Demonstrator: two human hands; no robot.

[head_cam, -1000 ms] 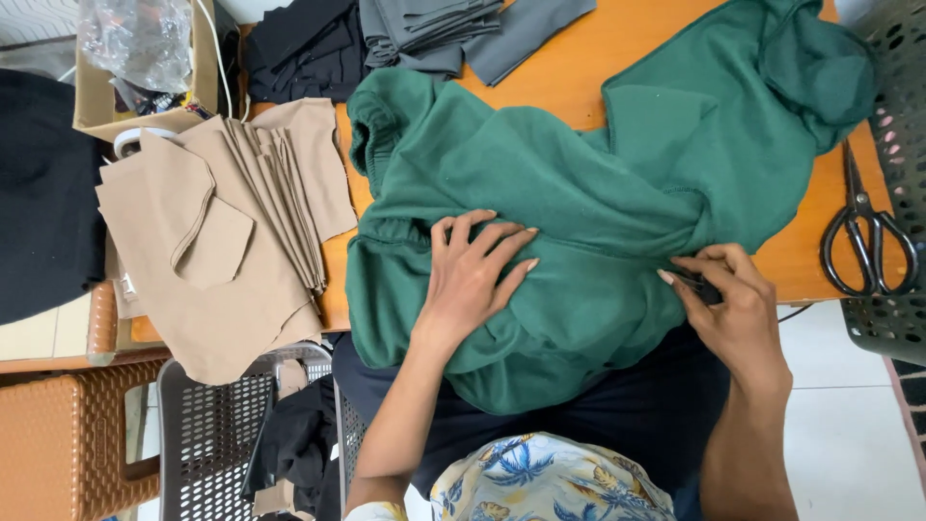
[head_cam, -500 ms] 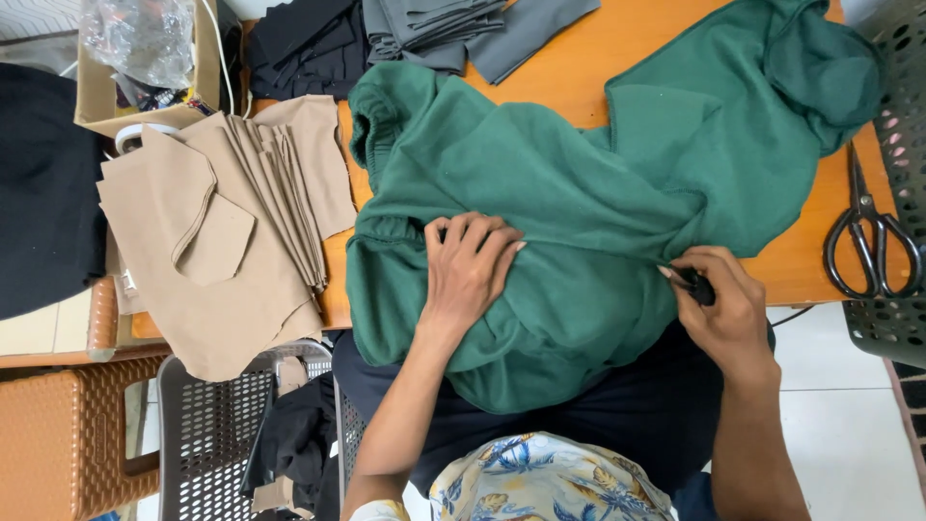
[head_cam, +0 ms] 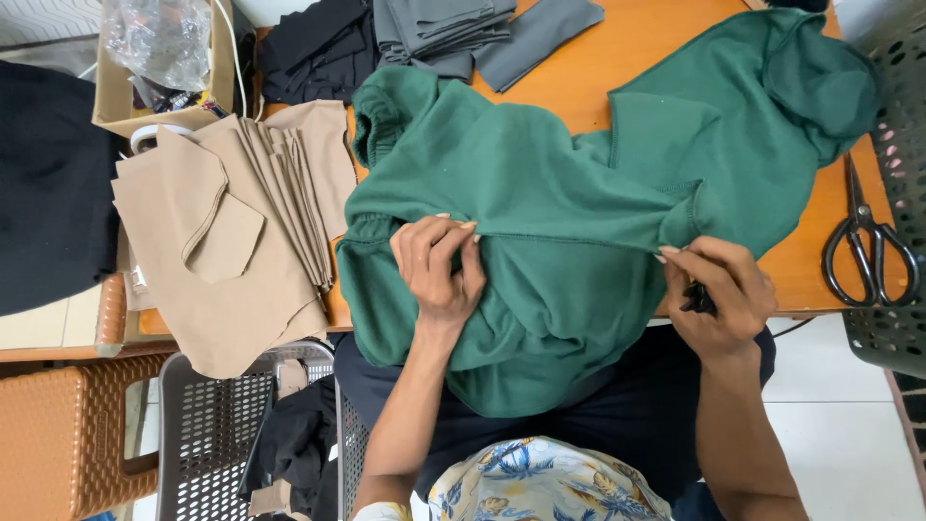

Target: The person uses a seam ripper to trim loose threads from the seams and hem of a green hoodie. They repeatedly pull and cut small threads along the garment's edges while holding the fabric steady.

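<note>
A dark green sweatshirt [head_cam: 569, 203] lies spread over the orange table [head_cam: 627, 58] and hangs over its near edge onto my lap. My left hand [head_cam: 439, 265] pinches a seam fold of the green cloth near its middle. My right hand [head_cam: 719, 289] pinches the same fold further right, at the table's edge, and also holds a small black tool against its palm. The fold is stretched taut between both hands.
A stack of tan cloth pieces [head_cam: 231, 222] lies at left. Black cloth [head_cam: 309, 43] and grey folded cloth [head_cam: 463, 29] sit at the far edge. Black scissors [head_cam: 868, 251] rest at right beside a grey crate [head_cam: 902, 145]. A cardboard box [head_cam: 145, 68], brown stool [head_cam: 68, 434] and grey basket [head_cam: 222, 434] stand left.
Both hands went from pressing flat on the green cloth to pinching it. They have lifted a fold and pulled it taut between them.
</note>
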